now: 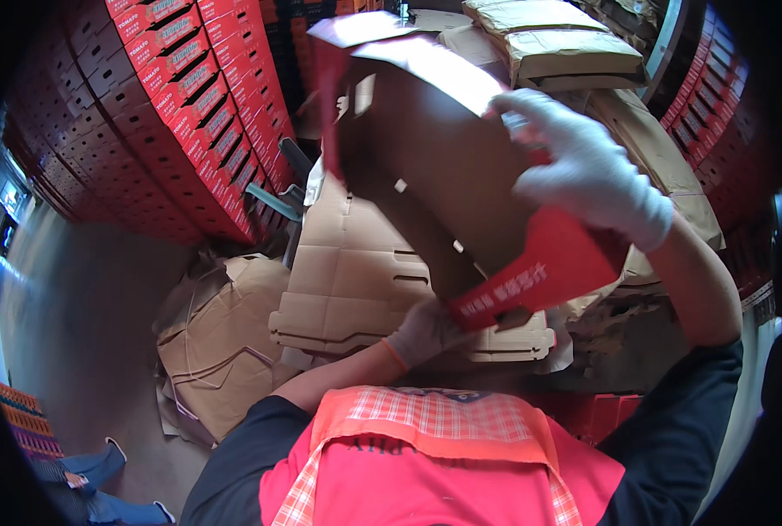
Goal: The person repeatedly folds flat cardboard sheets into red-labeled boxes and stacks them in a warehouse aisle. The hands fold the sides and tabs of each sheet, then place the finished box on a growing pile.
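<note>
A red cardboard tray (443, 149) with a plain brown inside is raised and tilted in front of me, its far end blurred. My right hand (583, 167), in a white glove, grips the tray's right side, its fingers curled at the upper edge. Low at the near corner, my left hand (428, 335), also gloved, holds the tray from below; its fingers are partly hidden behind the red wall. Under the tray lies a stack of flat brown cardboard blanks (343, 263) with cut slots and notched edges.
Tall stacks of red trays (194, 114) rise at the left, with more red stacks (706, 83) at far right. Paper-wrapped bundles (575, 57) are piled behind. Crumpled brown wrapping (224, 351) lies left of the blanks. Another person's legs (102, 482) show at lower left.
</note>
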The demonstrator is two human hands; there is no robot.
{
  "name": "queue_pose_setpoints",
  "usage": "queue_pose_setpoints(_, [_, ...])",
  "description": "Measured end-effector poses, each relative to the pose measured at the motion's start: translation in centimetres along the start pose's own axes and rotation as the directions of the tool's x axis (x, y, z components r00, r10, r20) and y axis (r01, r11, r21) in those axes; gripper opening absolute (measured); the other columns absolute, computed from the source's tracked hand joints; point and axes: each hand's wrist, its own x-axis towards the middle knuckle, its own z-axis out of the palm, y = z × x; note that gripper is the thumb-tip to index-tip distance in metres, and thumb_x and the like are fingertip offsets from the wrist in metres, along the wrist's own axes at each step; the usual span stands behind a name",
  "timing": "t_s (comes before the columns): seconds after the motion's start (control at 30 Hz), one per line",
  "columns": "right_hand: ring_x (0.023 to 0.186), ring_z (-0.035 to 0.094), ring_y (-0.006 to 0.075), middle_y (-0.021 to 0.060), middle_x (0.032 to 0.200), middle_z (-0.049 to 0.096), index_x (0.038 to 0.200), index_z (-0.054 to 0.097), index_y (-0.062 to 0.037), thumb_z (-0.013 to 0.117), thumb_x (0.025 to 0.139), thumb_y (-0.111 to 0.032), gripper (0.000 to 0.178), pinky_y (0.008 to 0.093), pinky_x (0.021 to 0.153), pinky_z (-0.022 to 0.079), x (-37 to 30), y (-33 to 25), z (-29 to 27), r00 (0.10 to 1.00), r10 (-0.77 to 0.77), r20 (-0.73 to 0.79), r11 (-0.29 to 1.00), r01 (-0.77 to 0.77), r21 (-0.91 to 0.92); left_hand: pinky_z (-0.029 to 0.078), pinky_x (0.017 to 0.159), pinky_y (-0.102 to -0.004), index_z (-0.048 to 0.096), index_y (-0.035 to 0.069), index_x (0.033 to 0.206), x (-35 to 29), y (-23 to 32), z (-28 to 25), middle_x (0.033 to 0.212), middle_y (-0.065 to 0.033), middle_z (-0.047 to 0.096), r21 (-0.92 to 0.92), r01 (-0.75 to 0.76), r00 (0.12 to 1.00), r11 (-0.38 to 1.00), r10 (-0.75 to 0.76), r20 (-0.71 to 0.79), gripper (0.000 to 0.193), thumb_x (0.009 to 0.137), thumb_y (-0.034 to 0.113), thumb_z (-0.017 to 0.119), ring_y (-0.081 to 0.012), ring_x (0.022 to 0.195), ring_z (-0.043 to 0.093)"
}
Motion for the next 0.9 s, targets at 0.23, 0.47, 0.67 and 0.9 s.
queue_pose_setpoints(0.23, [0.098,0.068,0.0343,0.0193,0.107,0.068,0.114,0.066,-0.0033,0.067,0.09,-0.036,0.041,0.0398,0.085,0.054,4.2,0.4,5.0,0.858,-0.212,-0.467,0.976,0.16,-0.148,0.048,0.098,-0.051,0.06,0.0,0.128,-8.4,2.1,12.9,0.13,-0.0229,0.06,0.524,-0.385,0.589,-0.759,0.235,0.773,0.055,0.085,0.032,0.068,-0.0355,0.116,0.061])
queue_pose_setpoints(0.47, [0.096,0.068,0.0352,0.0213,0.102,0.069,0.123,0.057,-0.004,0.069,0.089,-0.033,0.046,0.0403,0.085,0.053,2.9,4.3,3.9,0.914,-0.138,-0.383,0.974,0.054,-0.222,0.05,0.078,-0.0438,0.069,0.001,0.099,-2.4,10.8,26.3,0.089,-0.018,0.066,0.342,-0.039,0.714,-0.939,0.213,0.667,0.086,0.063,0.079,0.069,-0.0336,0.087,0.066])
queue_pose_setpoints(0.67, [0.066,0.067,0.0326,0.0161,0.069,0.066,0.085,0.07,-0.0051,0.061,0.094,-0.031,0.028,0.0404,0.064,0.052,-0.1,4.7,0.2,0.962,0.048,-0.269,0.974,-0.105,-0.201,0.054,0.077,-0.0423,0.07,0.008,0.104,-1.7,11.2,25.5,0.086,-0.0154,0.069,0.294,-0.045,0.771,-0.955,0.154,0.618,0.082,0.063,0.08,0.067,-0.033,0.084,0.068])
queue_pose_setpoints(0.9, [0.054,0.062,0.0351,0.0167,0.059,0.059,0.065,0.063,-0.007,0.057,0.095,-0.026,0.036,0.043,0.056,0.049,1.4,4.9,-0.1,0.955,-0.296,-0.021,0.828,0.245,-0.504,0.054,0.075,-0.0435,0.066,-0.001,0.096,-1.8,10.9,24.9,0.088,-0.0189,0.067,0.38,-0.091,0.77,-0.92,0.177,0.613,0.086,0.059,0.077,0.071,-0.0335,0.086,0.068])
